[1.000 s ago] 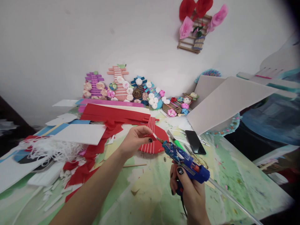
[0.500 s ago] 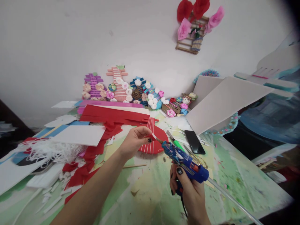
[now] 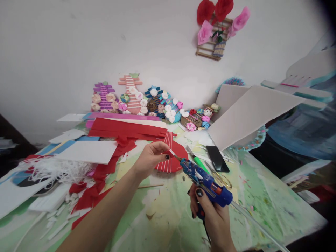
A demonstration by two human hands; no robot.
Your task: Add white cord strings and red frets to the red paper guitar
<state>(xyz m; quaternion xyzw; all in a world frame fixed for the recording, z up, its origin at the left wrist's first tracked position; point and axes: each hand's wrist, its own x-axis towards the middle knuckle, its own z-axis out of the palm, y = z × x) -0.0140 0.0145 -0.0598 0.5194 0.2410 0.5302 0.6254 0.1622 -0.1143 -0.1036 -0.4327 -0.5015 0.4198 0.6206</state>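
In my right hand [image 3: 210,210] is a blue hot glue gun [image 3: 207,183], fingers wrapped round its handle, a long clear glue stick [image 3: 259,224] poking out of its back. Its nozzle points up and left, meeting the end of a small white strip [image 3: 172,152]. Thumb and fingers of my left hand [image 3: 152,157] pinch that strip. Behind and below the strip lies a red lute-shaped craft piece [image 3: 177,164] with white strings running down it. My left hand hides part of its left side.
Right of the red piece lie a green-handled knife [image 3: 201,163], scissors [image 3: 223,180] and a black phone [image 3: 217,158]. Tangled white string [image 3: 60,169], red paper [image 3: 102,178] and white boards [image 3: 89,151] cover the left. Flower-decorated instruments [image 3: 131,96] lean along the wall.
Both hands hold nearly the same pose, the glue gun nozzle still against the white strip. The whole view has shifted very slightly.
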